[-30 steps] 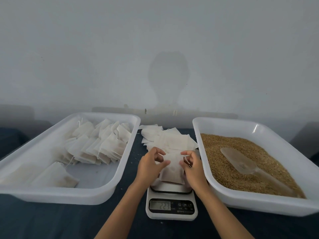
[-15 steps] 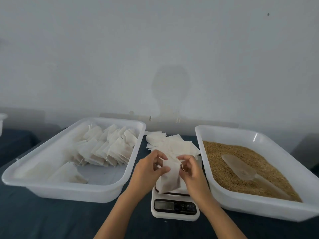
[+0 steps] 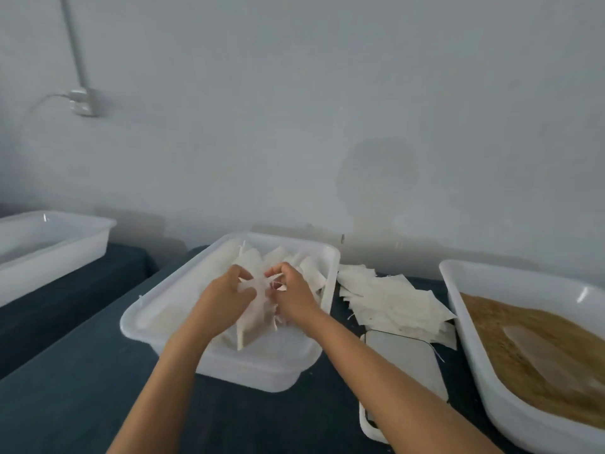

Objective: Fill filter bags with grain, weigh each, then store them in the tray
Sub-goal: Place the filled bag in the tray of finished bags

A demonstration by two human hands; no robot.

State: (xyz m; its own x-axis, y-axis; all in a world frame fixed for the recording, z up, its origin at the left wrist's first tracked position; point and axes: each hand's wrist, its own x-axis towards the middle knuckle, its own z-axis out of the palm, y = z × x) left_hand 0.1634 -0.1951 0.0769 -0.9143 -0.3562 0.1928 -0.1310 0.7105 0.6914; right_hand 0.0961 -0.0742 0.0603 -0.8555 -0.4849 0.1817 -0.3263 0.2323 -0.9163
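A filled white filter bag (image 3: 253,321) hangs over the white storage tray (image 3: 154,326). My left hand (image 3: 222,298) pinches the bag's top on the left. My right hand (image 3: 293,294) pinches its top and strings on the right. Several filled bags (image 3: 304,267) lie at the back of that tray, partly hidden by my hands. The white scale (image 3: 402,365) stands bare to the right of the tray. A pile of flat empty bags (image 3: 393,306) lies behind the scale. The grain tray (image 3: 471,352) at the right holds brown grain (image 3: 530,342) and a clear scoop (image 3: 543,355).
A second white tray (image 3: 55,244) stands at the far left on another dark surface. A dark cloth (image 3: 82,388) covers the table. A white wall with a socket and cable (image 3: 80,101) rises behind everything.
Both hands lifted the filled bag off the scale and carried it left over the storage tray. The view swung left, so the scale now lies to the right.
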